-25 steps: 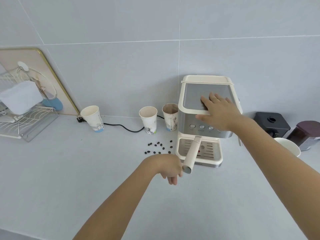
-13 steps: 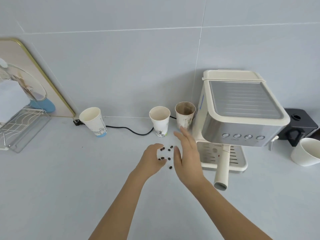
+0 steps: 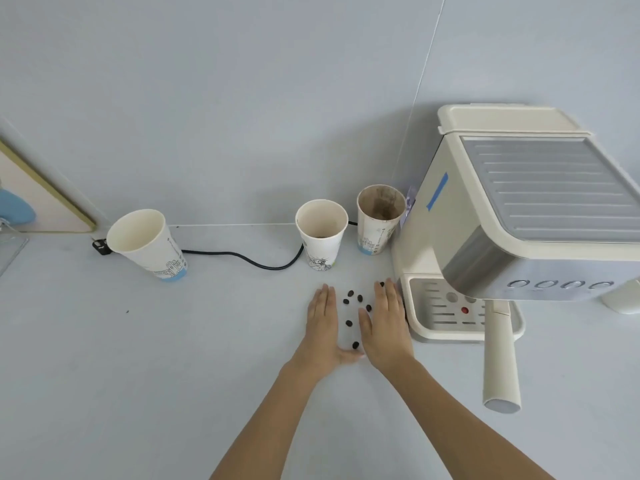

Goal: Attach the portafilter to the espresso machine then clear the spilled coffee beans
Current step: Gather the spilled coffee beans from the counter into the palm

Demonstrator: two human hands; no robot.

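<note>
The portafilter [image 3: 500, 358] appears seated in the espresso machine [image 3: 519, 216]. Coffee beans [image 3: 353, 311] remain on the desk [image 3: 138, 358], flanked by left hand [image 3: 322, 327] and right hand [image 3: 384, 323], fingers extended, holding nothing.

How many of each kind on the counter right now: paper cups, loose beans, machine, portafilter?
paper cups: 3
coffee beans, those visible: 7
espresso machine: 1
portafilter: 1
Total: 12
</note>
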